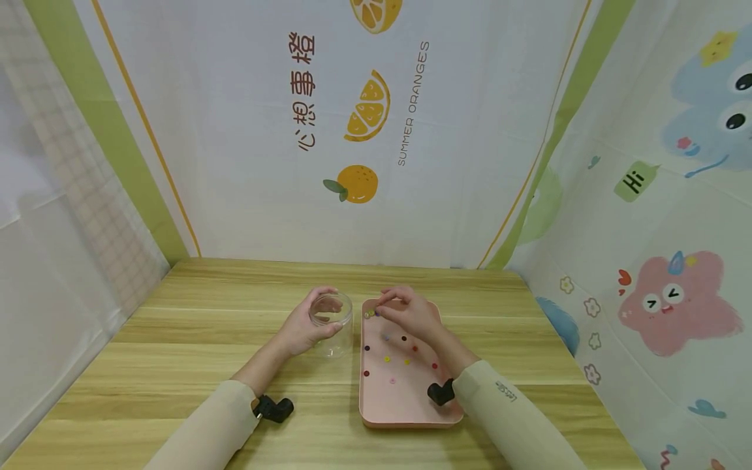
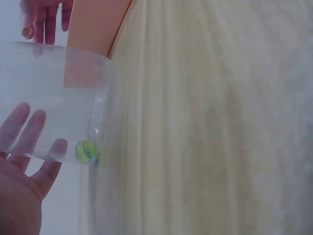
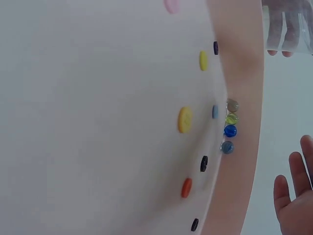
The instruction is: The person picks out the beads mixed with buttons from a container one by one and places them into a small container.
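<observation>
My left hand [image 1: 302,331] grips a clear jar [image 1: 333,344] from its left side, mouth up, beside a pink tray [image 1: 405,408]. Low inside the jar is a yellow-green marble [image 2: 86,152], seen in the left wrist view. Over the tray's far left corner, my right hand [image 1: 414,316] has its thumb and finger together. In the left wrist view those fingertips pinch a small amber marble [image 2: 27,32]. Just below them, several marbles, among them a blue marble [image 3: 230,130], line the tray's wall.
Several small buttons lie scattered over the tray floor, including a yellow button [image 3: 184,120], a red button [image 3: 186,188] and a pink button [image 1: 392,380]. The tray stands on a wooden table [image 1: 176,339]. Printed curtains [image 1: 247,163] hang behind and at the sides.
</observation>
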Demonstrator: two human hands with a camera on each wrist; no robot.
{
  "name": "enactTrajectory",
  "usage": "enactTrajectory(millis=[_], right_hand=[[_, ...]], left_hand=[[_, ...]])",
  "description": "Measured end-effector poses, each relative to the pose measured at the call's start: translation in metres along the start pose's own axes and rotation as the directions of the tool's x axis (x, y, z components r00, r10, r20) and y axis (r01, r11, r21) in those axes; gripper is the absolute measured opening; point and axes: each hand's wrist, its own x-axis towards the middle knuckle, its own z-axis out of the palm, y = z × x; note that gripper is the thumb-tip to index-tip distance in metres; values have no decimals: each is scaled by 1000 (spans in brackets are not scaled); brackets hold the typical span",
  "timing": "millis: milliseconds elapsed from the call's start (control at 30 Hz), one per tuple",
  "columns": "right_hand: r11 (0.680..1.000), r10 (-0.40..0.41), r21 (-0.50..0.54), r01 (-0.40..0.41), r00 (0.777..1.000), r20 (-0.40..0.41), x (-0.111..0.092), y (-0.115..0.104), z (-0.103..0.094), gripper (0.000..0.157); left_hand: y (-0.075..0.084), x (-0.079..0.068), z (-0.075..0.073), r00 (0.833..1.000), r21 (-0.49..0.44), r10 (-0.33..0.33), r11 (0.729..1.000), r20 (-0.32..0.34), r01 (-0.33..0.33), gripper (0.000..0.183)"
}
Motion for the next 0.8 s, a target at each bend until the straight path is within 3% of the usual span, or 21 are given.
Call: enactTrajectory(millis=[200, 433, 800], right_hand=[[997, 13, 73, -12, 1000, -14, 2, -4, -2, 16], [999, -20, -35, 17, 995, -95, 3, -9, -4, 10], [998, -69, -6, 68, 986, -150, 8, -15, -4, 13]], left_hand=[[-1, 1, 0, 1000, 0, 4, 1000, -5, -4, 68], [0, 0, 1, 1000, -17, 9, 1000, -2, -9, 68], [-1, 1, 0, 1000, -21, 16, 1000, 2, -16, 68]])
